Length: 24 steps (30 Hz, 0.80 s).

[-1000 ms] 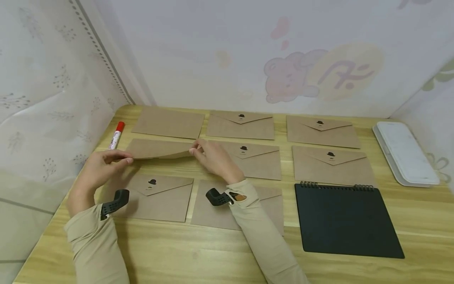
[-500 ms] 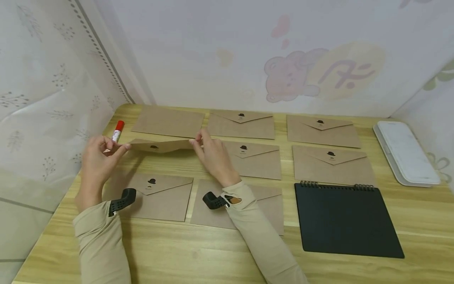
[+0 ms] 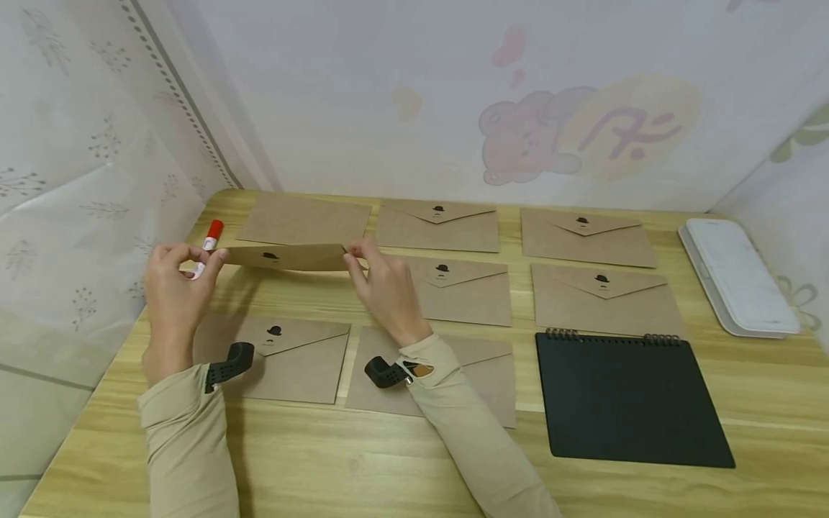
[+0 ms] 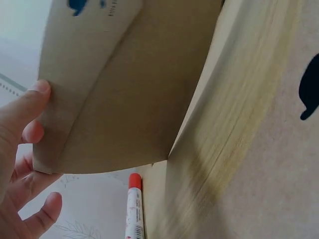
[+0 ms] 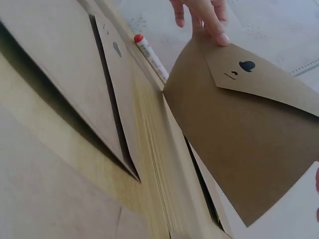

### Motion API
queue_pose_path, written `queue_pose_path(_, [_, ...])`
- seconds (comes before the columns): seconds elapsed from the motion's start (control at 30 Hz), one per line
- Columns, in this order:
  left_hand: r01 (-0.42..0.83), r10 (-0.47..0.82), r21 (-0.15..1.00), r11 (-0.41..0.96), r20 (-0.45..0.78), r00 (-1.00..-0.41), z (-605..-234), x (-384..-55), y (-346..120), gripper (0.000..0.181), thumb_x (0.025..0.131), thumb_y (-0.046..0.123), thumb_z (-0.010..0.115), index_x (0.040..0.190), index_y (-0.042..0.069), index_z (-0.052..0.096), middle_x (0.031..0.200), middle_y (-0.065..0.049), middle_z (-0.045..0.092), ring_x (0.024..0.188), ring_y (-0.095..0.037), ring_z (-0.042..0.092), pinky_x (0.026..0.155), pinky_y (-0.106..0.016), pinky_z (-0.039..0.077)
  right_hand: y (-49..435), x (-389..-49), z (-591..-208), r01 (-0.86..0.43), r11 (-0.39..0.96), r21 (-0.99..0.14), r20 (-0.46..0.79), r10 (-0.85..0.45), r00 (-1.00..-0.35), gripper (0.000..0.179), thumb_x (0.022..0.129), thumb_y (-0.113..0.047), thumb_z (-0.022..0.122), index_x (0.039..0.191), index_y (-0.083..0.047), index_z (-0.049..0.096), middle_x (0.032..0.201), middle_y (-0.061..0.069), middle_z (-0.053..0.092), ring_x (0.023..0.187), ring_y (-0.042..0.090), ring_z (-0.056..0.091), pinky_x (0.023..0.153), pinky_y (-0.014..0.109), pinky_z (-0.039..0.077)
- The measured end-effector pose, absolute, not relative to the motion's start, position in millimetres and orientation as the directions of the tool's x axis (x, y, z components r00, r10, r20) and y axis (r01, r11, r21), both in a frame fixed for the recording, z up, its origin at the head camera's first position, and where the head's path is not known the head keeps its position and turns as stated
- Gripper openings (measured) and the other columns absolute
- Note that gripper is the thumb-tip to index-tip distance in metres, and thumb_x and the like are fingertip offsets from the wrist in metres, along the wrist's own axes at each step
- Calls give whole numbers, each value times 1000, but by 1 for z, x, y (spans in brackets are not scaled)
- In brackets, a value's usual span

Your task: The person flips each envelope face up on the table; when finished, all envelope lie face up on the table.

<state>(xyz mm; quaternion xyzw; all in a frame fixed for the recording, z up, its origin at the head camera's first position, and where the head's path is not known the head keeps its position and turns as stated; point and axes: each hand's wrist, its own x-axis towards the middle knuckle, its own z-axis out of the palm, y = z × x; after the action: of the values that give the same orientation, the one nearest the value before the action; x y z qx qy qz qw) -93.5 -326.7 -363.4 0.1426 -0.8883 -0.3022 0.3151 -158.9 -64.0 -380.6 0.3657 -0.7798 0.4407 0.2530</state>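
Note:
Between both hands, a brown kraft envelope (image 3: 291, 257) stands raised on edge above the left side of the table. Its pointed flap, printed with a black hat and moustache, faces the person. The left hand (image 3: 176, 295) pinches the envelope's upper left corner; in the left wrist view its thumb (image 4: 35, 97) lies on the flap side. At the upper right corner, the right hand (image 3: 391, 295) pinches with thumb and index finger. The right wrist view shows the envelope's front (image 5: 239, 134), its lower edge close to the table. A red-capped marker (image 3: 214, 230) lies just behind the left hand.
Several similar envelopes lie in rows: one with its plain side up (image 3: 304, 218) at back left, another flap up (image 3: 291, 370) under the left wrist. A black spiral notebook (image 3: 631, 403) lies at right, with a white flat case (image 3: 741, 277) behind it. Patterned curtains border the table.
The envelope has been lifted and tipped upward, so its hat-printed flap side now shows. Both hands have moved up and away from the person, the left one slightly rightward first.

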Motion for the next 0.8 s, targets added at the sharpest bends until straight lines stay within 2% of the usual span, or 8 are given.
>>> queue_pose_path(0.1, [-59,-448,620,782,494,-746,-362,-94,-326,31,82,19,72,77,-9,60,84,-9,47,83,-22,44,69,-17,30,-66,-158,-379,-821,315,-476,757,-328,-565,10,92,-6,56,96,0,62,82,8,69,44,3,42,44,11,32])
queue_pose_path(0.23, [-46,-437,604,796,520,-734,-360,-95,-325,30,82,17,72,79,-11,62,85,-14,50,85,-30,46,73,-29,28,-67,-157,-378,-832,283,-477,771,-320,-551,10,91,-2,54,94,2,64,82,10,68,48,6,48,47,9,34])
queue_pose_path(0.43, [-44,-447,612,790,525,-724,-357,-97,-322,31,82,19,72,80,-10,63,84,-8,48,90,-26,45,79,-35,30,-67,-157,-380,-839,280,-467,770,-338,-541,14,89,1,52,99,1,62,87,10,66,51,7,49,48,10,35])
queue_pose_path(0.53, [-42,-450,617,786,524,-724,-356,-98,-321,32,82,21,72,80,-9,63,85,-7,48,91,-27,46,82,-37,31,-67,-157,-380,-835,295,-464,753,-364,-548,21,89,0,53,108,-1,63,95,10,64,51,5,47,47,10,34])
queue_pose_path(0.67, [-33,-440,619,784,518,-733,-356,-99,-319,31,80,21,74,82,-9,64,93,-14,51,94,-29,47,83,-38,31,-66,-157,-383,-812,330,-482,704,-406,-583,29,89,-3,57,117,-7,63,106,12,59,47,3,40,41,11,29])
queue_pose_path(0.8, [-20,-400,596,803,513,-759,-355,-97,-318,30,75,16,79,83,-9,64,103,-20,51,101,-33,47,87,-42,33,-65,-157,-385,-791,369,-488,661,-437,-611,34,88,-3,59,121,-9,62,110,11,57,46,2,37,40,12,28])
